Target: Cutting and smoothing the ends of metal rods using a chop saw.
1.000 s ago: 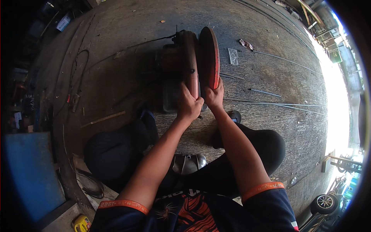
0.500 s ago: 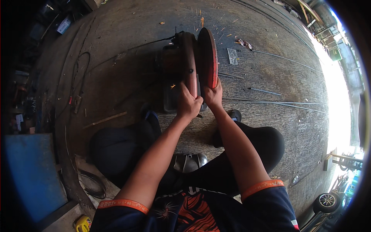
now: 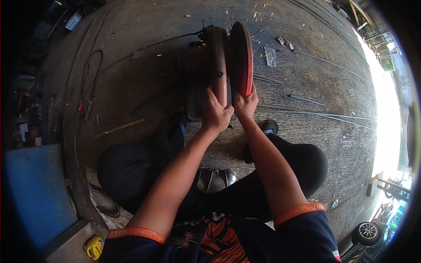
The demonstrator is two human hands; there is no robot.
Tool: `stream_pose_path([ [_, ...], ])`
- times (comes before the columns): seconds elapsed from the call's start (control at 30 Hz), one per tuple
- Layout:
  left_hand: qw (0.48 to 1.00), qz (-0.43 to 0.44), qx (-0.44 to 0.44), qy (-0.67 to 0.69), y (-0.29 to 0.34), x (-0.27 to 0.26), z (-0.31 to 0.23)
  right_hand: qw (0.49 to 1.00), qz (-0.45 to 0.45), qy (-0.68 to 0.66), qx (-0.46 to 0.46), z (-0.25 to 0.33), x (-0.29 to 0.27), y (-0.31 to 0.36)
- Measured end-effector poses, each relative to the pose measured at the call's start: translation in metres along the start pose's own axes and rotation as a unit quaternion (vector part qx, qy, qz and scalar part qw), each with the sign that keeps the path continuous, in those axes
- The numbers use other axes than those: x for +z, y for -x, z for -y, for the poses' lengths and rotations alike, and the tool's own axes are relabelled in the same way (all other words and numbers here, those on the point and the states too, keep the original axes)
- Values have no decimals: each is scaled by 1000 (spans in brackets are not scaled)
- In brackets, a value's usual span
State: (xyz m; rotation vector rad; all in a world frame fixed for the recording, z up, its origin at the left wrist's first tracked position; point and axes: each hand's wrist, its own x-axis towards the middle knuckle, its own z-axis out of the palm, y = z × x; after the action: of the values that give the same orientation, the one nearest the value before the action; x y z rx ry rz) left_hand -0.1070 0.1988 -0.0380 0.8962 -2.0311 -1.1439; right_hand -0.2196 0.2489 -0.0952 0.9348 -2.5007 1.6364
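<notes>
On the floor [image 3: 346,149], a machine [image 3: 219,61] is flanked by a stick [image 3: 119,128] at left, rods [image 3: 307,100] at right; a disc [image 3: 242,57] is held just right of it, a metal part [image 3: 215,181] set between the legs [image 3: 302,168].

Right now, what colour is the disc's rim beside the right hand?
The rim is red, in head view.

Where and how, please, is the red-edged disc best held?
Probably the red-edged disc is best gripped by its near rim, coming from the person's side, where the right hand holds it: it stands on edge, with sparks beyond its far end.
</notes>
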Motion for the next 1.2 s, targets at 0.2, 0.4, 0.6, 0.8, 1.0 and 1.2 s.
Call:
stream_pose_path([
  [0.2, 999, 9, -28, 35, 0, 0, -1, 1000, -26, -4, -15, 1, 1, 0],
  [0.4, 999, 20, -31, 35, 0, -3, -4, 1000, -18, 0, 16, 2, 0, 0],
  [0.6, 1000, 14, -3, 18, 0, -4, -6, 999, -14, -15, 31, 1, 1, 0],
  [0.8, 1000, 13, -10, 25, 0, -2, -5, 1000, -11, 1, 21, -2, 1, 0],
  [1.0, 1000, 10, 2, 26, 0, -2, -3, 1000, -14, 7, 22, -3, 2, 1],
  [1.2, 999, 25, -27, 34, 1, -2, -4, 1000, -15, -2, 17, -1, 1, 0],
])
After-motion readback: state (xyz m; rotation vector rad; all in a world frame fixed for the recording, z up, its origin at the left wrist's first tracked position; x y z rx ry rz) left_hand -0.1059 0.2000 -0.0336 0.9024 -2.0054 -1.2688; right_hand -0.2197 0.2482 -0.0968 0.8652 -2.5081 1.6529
